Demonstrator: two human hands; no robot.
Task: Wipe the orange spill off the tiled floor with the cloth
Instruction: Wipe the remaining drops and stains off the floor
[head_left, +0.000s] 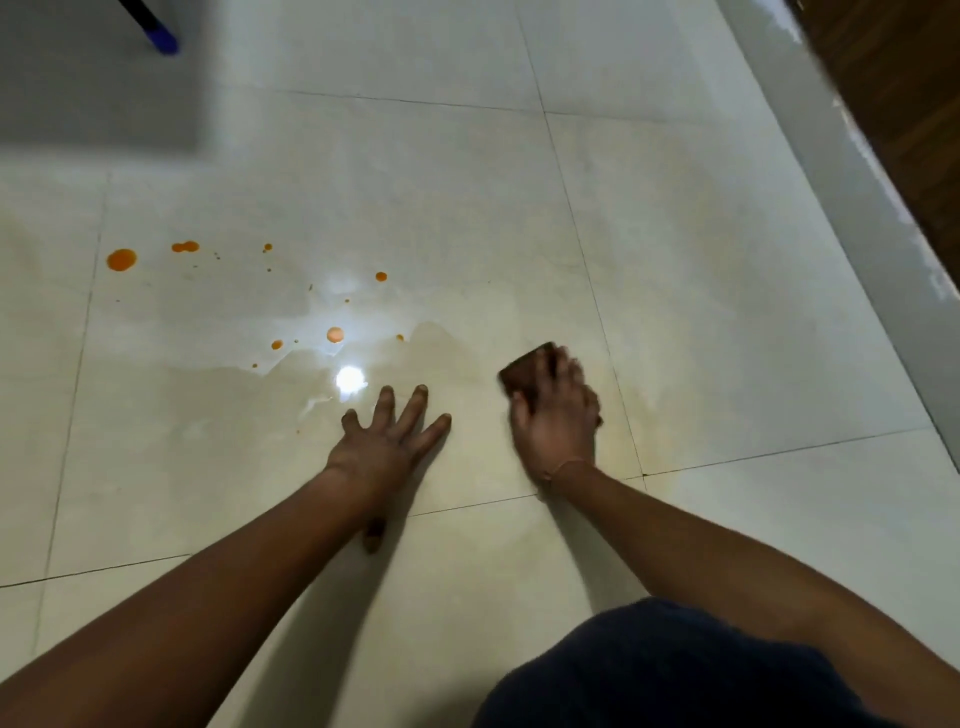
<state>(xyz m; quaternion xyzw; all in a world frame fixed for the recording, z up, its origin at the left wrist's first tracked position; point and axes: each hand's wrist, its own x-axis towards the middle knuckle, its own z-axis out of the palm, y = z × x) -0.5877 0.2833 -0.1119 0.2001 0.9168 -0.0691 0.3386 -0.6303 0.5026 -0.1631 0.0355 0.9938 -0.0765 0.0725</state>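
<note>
Down on the tiled floor (467, 171), cloth (524, 371) under one hand, orange spill (121, 259) up to the left.

Pale glossy tiles, thin dark grout lines, a wet film (415, 358) across the middle with a bright glare (350, 378) in it. Grey skirting (852, 218) and brown wood (893, 104) along the right, a blue-tipped pole (163, 39) top left. Counting now: one dark brown cloth, just right of the wet film and well apart from the spill. One right hand (558, 421) closed over it, fingers blurred. One left hand (387, 441) flat on the tile, fingers spread, gripping nothing. At least eight orange drops plus specks, biggest far left.
</note>
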